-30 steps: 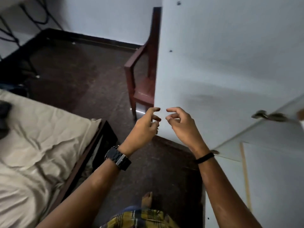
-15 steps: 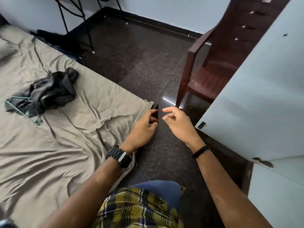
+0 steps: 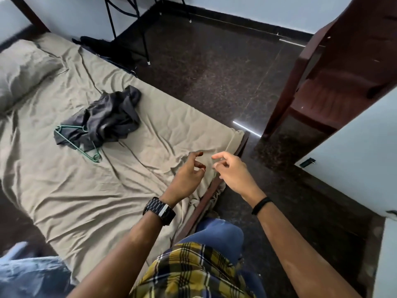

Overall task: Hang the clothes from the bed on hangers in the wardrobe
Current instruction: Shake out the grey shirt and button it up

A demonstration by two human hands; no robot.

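Head view. A dark grey garment (image 3: 107, 117) is seen crumpled on the bed (image 3: 90, 190), lying partly over a green wire hanger (image 3: 79, 145) on the wrinkled beige sheet. A pillow (image 3: 23, 67) is placed at the bed's far left end. The left hand (image 3: 189, 173) and the right hand (image 3: 231, 171) are held side by side above the bed's near corner, well apart from the garment; the fingers of both are loosely curled and nothing is grasped. A black watch (image 3: 160, 210) is worn on the left wrist and a thin black band (image 3: 261, 205) on the right. A brown chair (image 3: 335, 82) is shown on the dark floor (image 3: 214, 67), beside the white wardrobe door (image 3: 356, 151) at right.
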